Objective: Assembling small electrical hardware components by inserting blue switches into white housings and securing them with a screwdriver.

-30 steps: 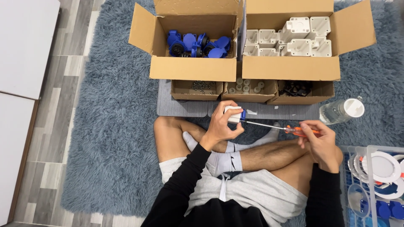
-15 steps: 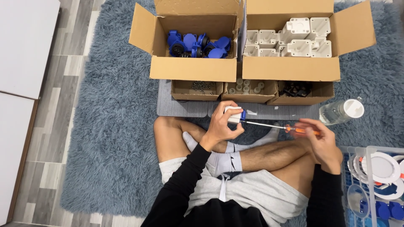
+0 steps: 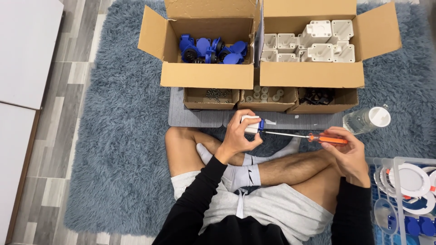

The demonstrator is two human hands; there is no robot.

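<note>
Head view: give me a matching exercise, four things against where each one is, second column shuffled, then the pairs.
Things:
1. screwdriver
2. blue parts
3. white housings
4. plastic bottle

Places:
A. in the right-hand big cardboard box
B. lying on the rug beside the right knee
C. in the right hand, tip at the small white-and-blue part held by the left hand
D. in the left-hand big cardboard box

Pairs: 1-C, 2-D, 3-A, 4-B
</note>
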